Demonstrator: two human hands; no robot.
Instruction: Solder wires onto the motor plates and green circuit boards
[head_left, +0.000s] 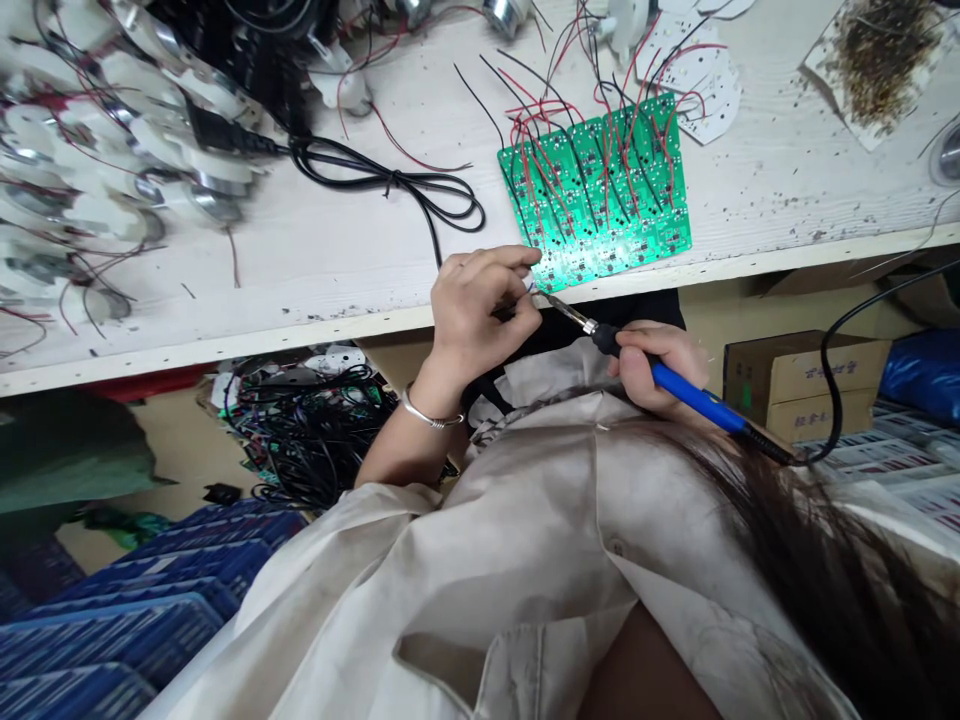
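Note:
A blue-handled soldering iron (694, 395) is gripped in my right hand (660, 362), its metal tip pointing up and left. That tip is close to the fingers of my left hand (484, 305), by the front left corner of a green circuit board panel (615, 240). My left fingers are pinched together; a small whitish piece shows by them, too hidden to name. Red and black wires (559, 160) rise from the board and trail past its far side. The panel lies on the workbench (360, 270) at its front edge.
A coiled black power cable (390, 180) lies left of the board. White motor units with wires (112, 180) crowd the left side. White discs (697, 75) lie behind the board, and a dirty pad (874, 65) at far right. The iron's black cord (829, 370) loops at right.

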